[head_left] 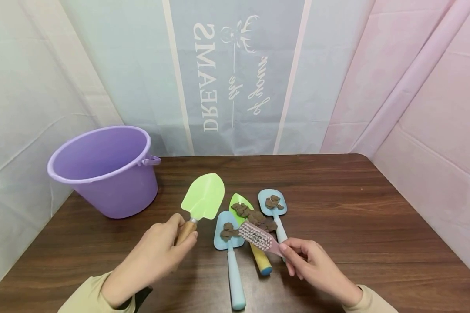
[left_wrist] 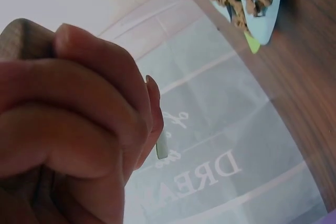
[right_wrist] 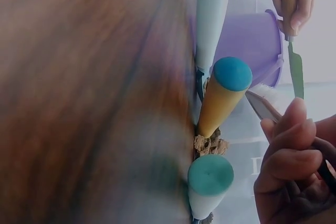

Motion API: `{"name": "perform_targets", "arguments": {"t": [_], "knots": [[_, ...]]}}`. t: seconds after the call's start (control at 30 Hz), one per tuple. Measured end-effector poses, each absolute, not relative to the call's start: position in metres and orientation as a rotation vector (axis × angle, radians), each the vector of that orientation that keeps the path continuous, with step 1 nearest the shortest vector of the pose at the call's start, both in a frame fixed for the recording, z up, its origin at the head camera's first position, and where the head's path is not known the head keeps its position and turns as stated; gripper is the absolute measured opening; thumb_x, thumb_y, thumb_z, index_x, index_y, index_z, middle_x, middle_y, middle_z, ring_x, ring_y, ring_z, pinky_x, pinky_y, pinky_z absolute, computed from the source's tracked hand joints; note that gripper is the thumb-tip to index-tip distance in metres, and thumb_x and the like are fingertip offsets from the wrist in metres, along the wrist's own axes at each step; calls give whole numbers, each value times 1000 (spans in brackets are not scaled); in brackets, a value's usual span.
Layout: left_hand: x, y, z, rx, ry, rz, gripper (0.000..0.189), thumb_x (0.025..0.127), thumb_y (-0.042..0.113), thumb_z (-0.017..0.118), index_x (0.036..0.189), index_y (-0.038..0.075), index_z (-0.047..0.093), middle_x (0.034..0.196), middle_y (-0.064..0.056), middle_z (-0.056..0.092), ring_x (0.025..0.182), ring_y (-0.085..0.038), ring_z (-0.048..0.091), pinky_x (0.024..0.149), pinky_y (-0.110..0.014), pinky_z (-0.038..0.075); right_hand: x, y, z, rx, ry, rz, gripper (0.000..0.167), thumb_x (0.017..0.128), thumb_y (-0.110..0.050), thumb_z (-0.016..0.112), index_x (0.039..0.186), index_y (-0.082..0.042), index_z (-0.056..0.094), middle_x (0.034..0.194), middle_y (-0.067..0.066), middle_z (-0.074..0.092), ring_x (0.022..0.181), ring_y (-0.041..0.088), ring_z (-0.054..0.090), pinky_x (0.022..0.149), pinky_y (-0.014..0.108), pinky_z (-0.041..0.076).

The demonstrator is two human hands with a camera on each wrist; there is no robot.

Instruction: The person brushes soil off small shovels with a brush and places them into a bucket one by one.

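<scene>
My left hand (head_left: 154,245) grips the wooden handle of a light green trowel (head_left: 206,195), its bare blade pointing away and raised above the table. Pinched in my right hand (head_left: 315,266) is a pink-handled brush (head_left: 256,237), its pale bristles facing up in the head view. Below the brush lies a green trowel with a yellow handle (head_left: 260,260), its blade largely covered by brown crumbly lumps (head_left: 254,216). A blue shovel (head_left: 236,278) lies to its left and another blue shovel (head_left: 272,198) to its right, both bearing brown lumps. The left wrist view shows curled fingers (left_wrist: 79,108).
A purple bucket (head_left: 105,191) stands at the back left of the dark wooden table (head_left: 337,195). Behind it hangs a grey-blue cloth (head_left: 235,78) with mirrored lettering. Pale cloth walls (head_left: 434,130) close in both sides.
</scene>
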State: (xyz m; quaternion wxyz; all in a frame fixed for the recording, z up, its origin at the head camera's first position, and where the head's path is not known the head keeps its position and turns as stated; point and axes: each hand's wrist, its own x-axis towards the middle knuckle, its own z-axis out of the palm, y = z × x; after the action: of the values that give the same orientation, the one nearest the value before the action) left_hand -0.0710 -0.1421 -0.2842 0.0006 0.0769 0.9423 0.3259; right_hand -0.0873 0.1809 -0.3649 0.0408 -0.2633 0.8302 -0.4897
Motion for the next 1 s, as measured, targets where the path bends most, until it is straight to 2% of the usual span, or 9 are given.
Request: {"name": "perform_targets", "arguments": {"t": [0.33,1.0], "knots": [[-80,-155,-275,212,3013,982,17,91,24,57,87,8,53,52,4,51,45,-7,49,49,-24,39,-85,183,-366,-818,2533,-1494,25,100,-13,47,78,-13,59,54,-2,55,43,-6,41,36,21,36],[-90,-183,-259,175,3232,865,21,91,30,56,88,9,56,51,8,52,52,-10,51,57,-28,40,-84,185,-365,-794,2539,-1482,25,100,-14,47,79,-13,59,54,-2,55,43,-5,42,37,21,36]]}}
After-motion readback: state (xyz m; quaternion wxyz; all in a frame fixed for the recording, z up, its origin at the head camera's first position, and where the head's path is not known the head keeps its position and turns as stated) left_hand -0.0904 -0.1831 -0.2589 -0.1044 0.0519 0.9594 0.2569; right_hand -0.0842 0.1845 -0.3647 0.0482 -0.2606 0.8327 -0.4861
